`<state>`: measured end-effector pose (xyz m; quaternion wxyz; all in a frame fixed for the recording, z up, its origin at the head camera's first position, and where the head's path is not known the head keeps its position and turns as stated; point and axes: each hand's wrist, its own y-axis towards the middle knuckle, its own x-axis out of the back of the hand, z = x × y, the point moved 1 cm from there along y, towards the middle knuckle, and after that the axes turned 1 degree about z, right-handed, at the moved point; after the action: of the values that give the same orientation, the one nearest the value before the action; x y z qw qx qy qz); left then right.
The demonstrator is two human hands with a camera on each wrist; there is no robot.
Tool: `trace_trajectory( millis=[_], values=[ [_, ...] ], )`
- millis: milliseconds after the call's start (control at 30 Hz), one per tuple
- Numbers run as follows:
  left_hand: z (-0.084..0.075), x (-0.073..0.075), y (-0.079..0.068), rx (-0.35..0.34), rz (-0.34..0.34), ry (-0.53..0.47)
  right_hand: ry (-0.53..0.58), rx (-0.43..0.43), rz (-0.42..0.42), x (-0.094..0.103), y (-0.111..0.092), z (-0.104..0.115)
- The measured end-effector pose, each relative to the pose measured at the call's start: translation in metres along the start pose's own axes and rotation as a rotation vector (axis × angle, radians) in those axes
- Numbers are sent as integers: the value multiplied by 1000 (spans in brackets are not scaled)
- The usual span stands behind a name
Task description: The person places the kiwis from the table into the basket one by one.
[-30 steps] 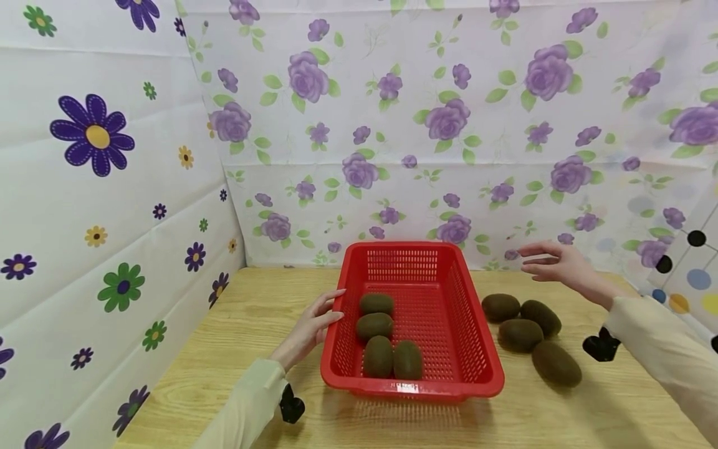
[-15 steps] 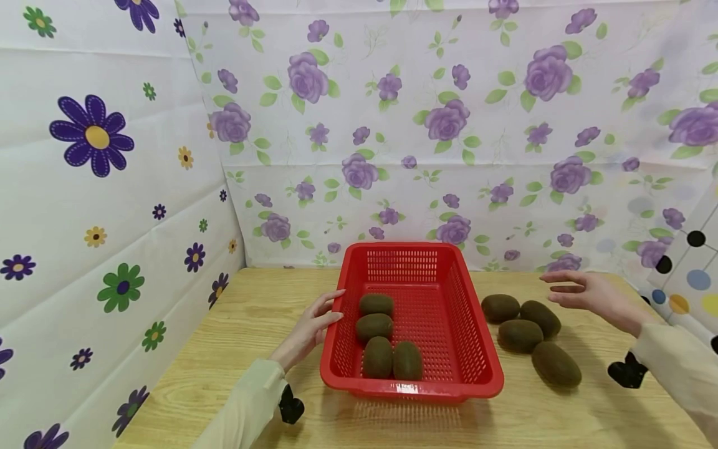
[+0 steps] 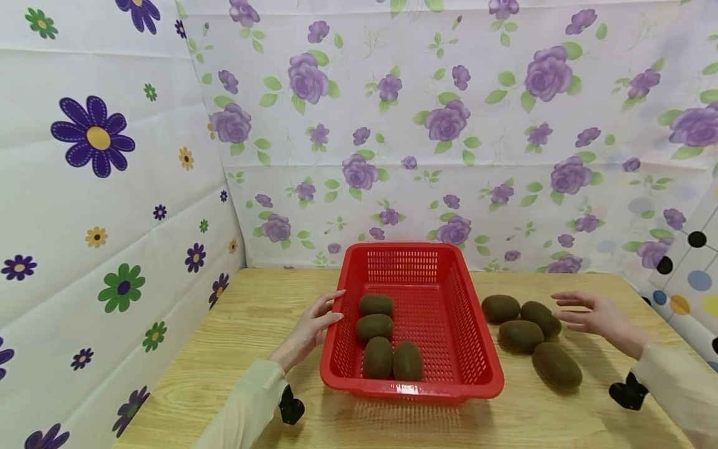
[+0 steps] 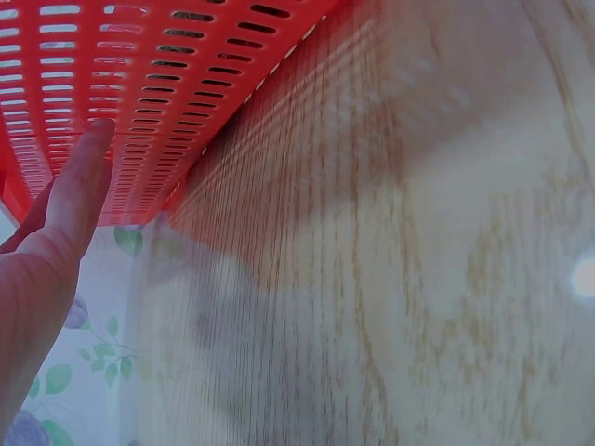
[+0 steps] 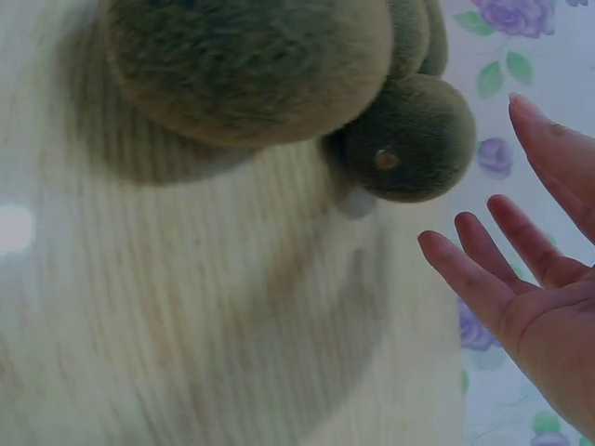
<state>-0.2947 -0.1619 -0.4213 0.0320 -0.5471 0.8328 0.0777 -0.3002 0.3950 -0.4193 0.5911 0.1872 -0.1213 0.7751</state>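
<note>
A red plastic basket (image 3: 454, 312) stands mid-table, with several brown kiwis (image 3: 378, 357) along its left side and near end. My left hand (image 3: 305, 327) touches the basket's left rim and outer wall; the left wrist view shows straight fingers (image 4: 82, 181) against the slotted side. To the right of the basket several more kiwis (image 3: 520, 335) lie clustered on the table. Beside the rearmost right kiwi (image 3: 541, 318) hovers my right hand (image 3: 597, 319), fingers spread and nothing in it. In the right wrist view a gap shows between its fingertips and the nearest kiwi (image 5: 409, 139).
The light wooden table (image 3: 224, 349) runs back to a floral cloth (image 3: 359, 125) hung behind it. Another patterned cloth (image 3: 168, 249) bounds the left side, and a dotted one (image 3: 695, 293) the right. Black wrist mounts (image 3: 291, 405) sit below both hands.
My right hand has moved down and to the right, from above the loose kiwis to beside them. The left hand, basket and kiwis have stayed put.
</note>
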Motion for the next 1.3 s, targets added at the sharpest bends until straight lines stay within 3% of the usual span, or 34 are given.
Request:
trace_trajectory(
  millis=[633, 1000, 1133, 1300],
  values=[
    [-1, 0, 0, 4, 3, -10, 126, -38, -21, -16, -2, -15],
    [1, 1, 1, 6, 4, -17, 31, -39, -31, -21, 4, -22],
    [0, 1, 1, 14, 10, -17, 45, -59, -51, -24, 5, -20],
    [-13, -5, -5, 32, 49, -9, 54, -75, -68, -26, 5, -19]
  ],
)
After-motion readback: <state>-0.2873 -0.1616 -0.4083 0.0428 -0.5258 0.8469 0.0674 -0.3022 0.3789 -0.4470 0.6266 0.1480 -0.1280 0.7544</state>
